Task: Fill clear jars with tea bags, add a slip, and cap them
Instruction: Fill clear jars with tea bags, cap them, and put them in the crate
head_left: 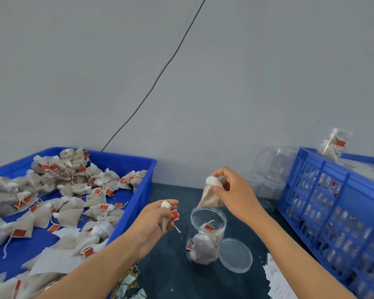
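An open clear jar (pixel 207 236) stands on the dark table, partly filled with tea bags. Just above its mouth my right hand (pixel 235 190) pinches a pale tea bag (pixel 209 195) by its top. My left hand (pixel 156 221), to the jar's left, grips another tea bag (pixel 166 214) with a red tag. The jar's clear lid (pixel 235 255) lies flat beside it on the right. White paper slips (pixel 276 279) lie at the lower right.
A blue tray (pixel 138 165) heaped with tea bags fills the left side. A blue crate (pixel 333 190) of filled jars stands on the right, one filled jar (pixel 333 145) on top. Empty clear jars (pixel 270 178) stand at the back by the wall. Crumbs lie near the tray's corner.
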